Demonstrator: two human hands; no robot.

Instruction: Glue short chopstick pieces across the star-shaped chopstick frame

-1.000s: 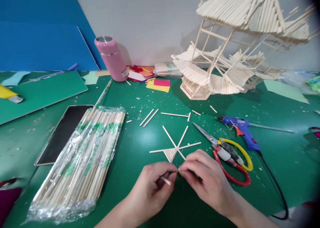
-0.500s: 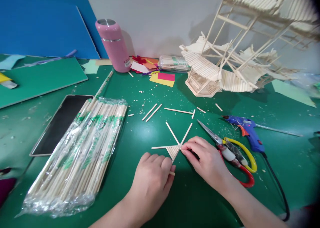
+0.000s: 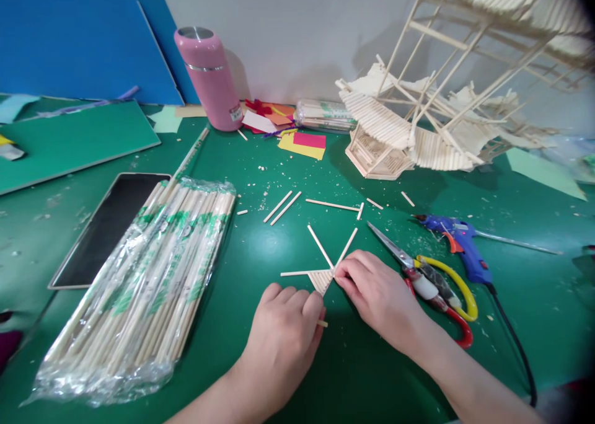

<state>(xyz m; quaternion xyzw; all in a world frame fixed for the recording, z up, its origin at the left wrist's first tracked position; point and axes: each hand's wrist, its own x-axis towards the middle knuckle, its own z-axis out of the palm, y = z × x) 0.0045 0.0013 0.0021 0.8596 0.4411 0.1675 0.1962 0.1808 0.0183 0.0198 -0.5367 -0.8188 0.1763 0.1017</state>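
Note:
A small star-shaped frame of thin wooden sticks (image 3: 320,279) lies on the green table, one wedge of it filled with short parallel sticks. My left hand (image 3: 284,343) is closed at its lower side, a short stick end poking out beneath the fingers; the fingertips are hidden. My right hand (image 3: 372,287) pinches at the centre of the frame, thumb and forefinger together. Loose cut sticks (image 3: 286,208) lie beyond the hands. Scissors (image 3: 425,281) with red and yellow handles rest beside my right hand.
A bagged bundle of sticks (image 3: 153,275) partly covers a dark tablet (image 3: 102,232) at left. The blue glue gun (image 3: 460,241) lies right, its cord trailing forward. Behind stand a pink flask (image 3: 211,80) and a wooden stick model (image 3: 385,117).
My right hand has shifted very slightly left at the centre of the frame. The view has moved a little; otherwise the hands hold nearly the same pose.

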